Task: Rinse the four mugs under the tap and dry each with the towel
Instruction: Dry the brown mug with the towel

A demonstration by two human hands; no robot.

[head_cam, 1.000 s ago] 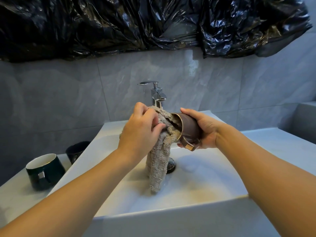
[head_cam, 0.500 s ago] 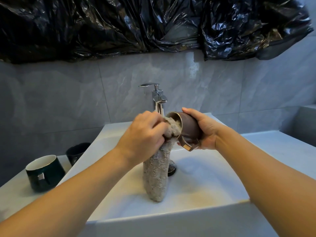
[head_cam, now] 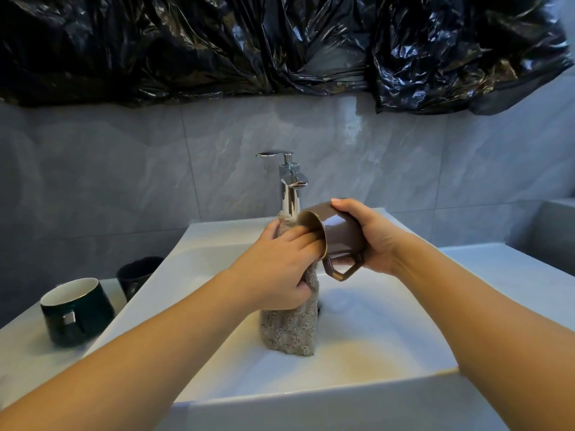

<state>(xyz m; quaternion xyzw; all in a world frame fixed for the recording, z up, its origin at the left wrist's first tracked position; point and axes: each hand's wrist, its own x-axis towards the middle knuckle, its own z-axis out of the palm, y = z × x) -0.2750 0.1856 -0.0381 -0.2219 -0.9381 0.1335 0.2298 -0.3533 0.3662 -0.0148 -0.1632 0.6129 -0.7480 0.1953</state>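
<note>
- One mug lies on its side above the sink, mouth facing left, handle down.
- Right hand clasps its base end; left hand, nearer the mouth, clutches the towel against the rim.
- Two mugs stand far left.

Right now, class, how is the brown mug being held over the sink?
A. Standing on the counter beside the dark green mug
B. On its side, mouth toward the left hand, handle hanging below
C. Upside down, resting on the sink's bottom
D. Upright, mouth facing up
B: the right hand grips the brown mug on its side above the sink, its handle pointing down, while the left hand presses the towel at its gold-rimmed mouth.
</note>
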